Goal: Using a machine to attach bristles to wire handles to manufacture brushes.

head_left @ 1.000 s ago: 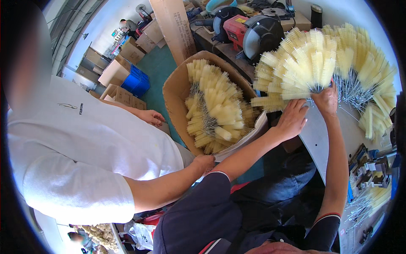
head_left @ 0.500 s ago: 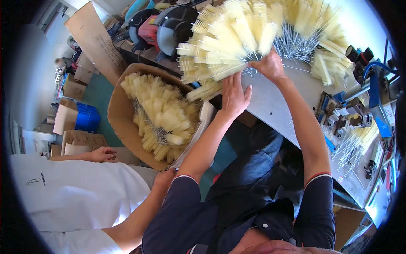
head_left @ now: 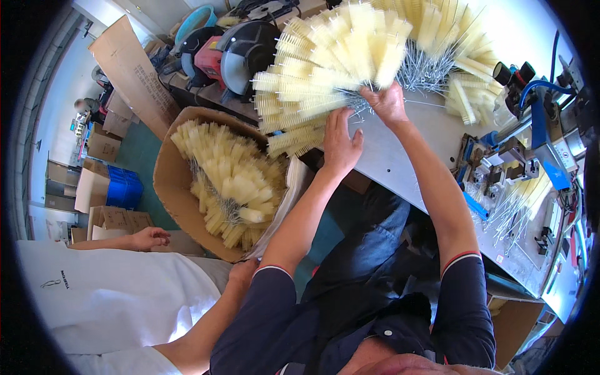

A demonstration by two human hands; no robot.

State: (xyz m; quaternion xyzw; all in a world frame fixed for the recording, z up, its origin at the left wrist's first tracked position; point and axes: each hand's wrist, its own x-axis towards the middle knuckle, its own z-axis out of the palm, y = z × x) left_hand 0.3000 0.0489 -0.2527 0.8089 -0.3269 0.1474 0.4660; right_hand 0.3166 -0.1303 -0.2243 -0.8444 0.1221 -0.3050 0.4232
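A large fan of brushes with cream bristles and thin twisted wire stems lies at the far middle of the metal worktable. My right hand is closed around some wire stems at the fan's near side. Beside it, my left hand rests with fingers stretched against the lower brushes, thumb apart. More wire stems bunch together right of my right hand, their brush heads pointing away. What lies under the fingertips of both hands is partly hidden by bristles.
At left stands an open cardboard box filled with similar brushes. A co-worker in a white shirt is close at my left, one hand near the box. Cutting machines stand behind it. A clamping fixture and loose wire-stemmed brushes are at right.
The whole view has shifted slightly. Brushes at the fan's left end, one of which stuck out lower, now sit closer together. Both hands stay at nearly the same place on the bunch.
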